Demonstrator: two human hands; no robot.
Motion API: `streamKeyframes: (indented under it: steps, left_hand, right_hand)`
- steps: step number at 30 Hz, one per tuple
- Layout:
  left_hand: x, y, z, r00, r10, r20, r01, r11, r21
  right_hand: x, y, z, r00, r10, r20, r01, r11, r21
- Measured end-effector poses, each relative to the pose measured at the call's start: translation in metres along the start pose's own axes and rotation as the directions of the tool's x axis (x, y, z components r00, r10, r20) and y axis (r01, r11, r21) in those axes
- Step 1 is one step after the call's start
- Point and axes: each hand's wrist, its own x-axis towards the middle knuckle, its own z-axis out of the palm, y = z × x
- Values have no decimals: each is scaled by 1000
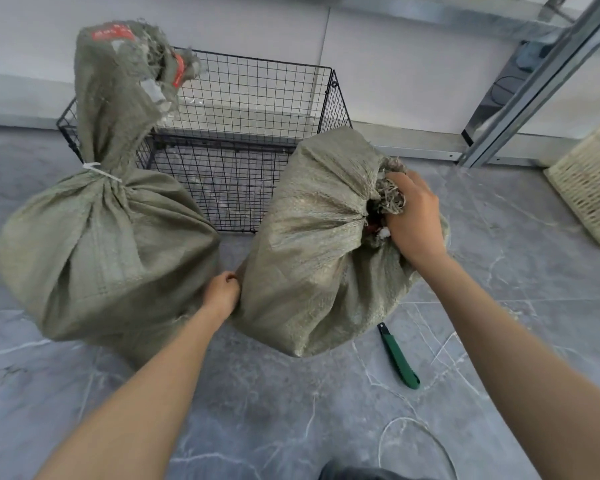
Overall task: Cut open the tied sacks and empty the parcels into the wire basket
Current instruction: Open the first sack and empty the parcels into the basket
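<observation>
Loose white cord point(413, 441) lies on the grey floor point(291, 410) nearest the person, whose right hand point(413, 220) grips the frayed mouth of the nearer sack point(312, 258). The left hand point(222, 292) curls its fingers into that sack's lower side. A green utility knife point(399, 356) lies just beside it. A second sack point(101, 251), bound with a white tie point(97, 169), stands left, both before the black wire basket point(243, 133).
</observation>
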Motion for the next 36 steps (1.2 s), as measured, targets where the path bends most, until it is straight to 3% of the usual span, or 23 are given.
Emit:
streamKeyframes:
  steps: [6,9,11,14,16,20,25,31,36]
  left_hand:
    - [23,-42,11,995,-101,-9,101,995,-14]
    - [35,-61,14,979,-188,74,191,981,-29]
    - [34,-66,16,962,-237,136,254,959,-128]
    - [24,-60,19,905,-340,255,413,846,-338]
    - [21,-56,20,891,-348,292,445,796,-411]
    - [23,-54,22,892,-323,315,442,769,-462]
    - [21,-59,23,914,-308,263,395,820,-413]
    - [23,-67,22,969,-199,146,231,939,-254]
    - [29,-74,24,997,-71,22,71,997,1]
  right_hand:
    - [2,7,0,999,-5,-47,6,1000,12]
    - [1,8,1,999,-5,-44,5,1000,6]
    - [0,9,2,999,-13,-48,14,1000,8]
    - [1,9,1,999,-8,-52,9,1000,17]
    - [0,8,1,999,-2,-52,3,1000,20]
    - [0,10,1,998,-7,-65,9,999,38]
    - [1,17,-1,998,-1,-71,5,999,53]
    - [5,26,-4,997,39,-72,-32,996,88]
    - [13,40,-2,996,15,-93,-5,994,107]
